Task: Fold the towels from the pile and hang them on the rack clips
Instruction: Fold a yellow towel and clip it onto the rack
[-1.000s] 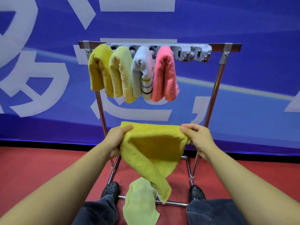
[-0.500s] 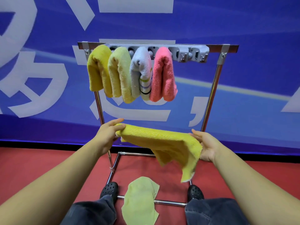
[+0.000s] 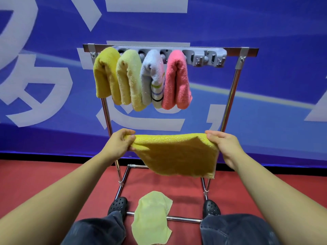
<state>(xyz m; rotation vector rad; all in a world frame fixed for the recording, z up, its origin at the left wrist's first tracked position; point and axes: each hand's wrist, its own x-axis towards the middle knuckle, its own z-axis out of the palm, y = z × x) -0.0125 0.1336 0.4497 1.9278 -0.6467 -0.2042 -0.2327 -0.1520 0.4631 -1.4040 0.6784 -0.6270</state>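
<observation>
**Soft yellow towel stretched between two hands, two clips free on the rack**

The yellow towel [image 3: 177, 154] hangs in mid-air in front of the rack [image 3: 230, 101], below its top bar and above the red floor [image 3: 35, 177]. The left hand [image 3: 122, 144] pinches the towel's top left corner, thumb and fingers curled over the edge. The right hand [image 3: 224, 145] holds the top right corner the same way, fingers wrapped over the top. The hands are well apart, and the cloth sags slightly between them.

It reads as light, thick terry: limp, no stiffness at all, and it drapes wherever it is not held. Not fragile, not slippery; the pile should give good grip. The corners and the top edge are the sensible places to hold, because a grip in the middle would let both sides flop down.

Up on the clip strip [image 3: 203, 58], four folded towels already hang side by side from the left end: mustard towel [image 3: 104, 76], pale yellow towel [image 3: 129, 80], grey striped towel [image 3: 152, 80], pink towel [image 3: 177, 80]. The right end of the strip looks unoccupied, likely the next home.

Down at the rack's front base bar, a pale green towel [image 3: 152, 221] lies draped over the rail between the person's black shoes [image 3: 117, 205], waiting its turn.
</observation>
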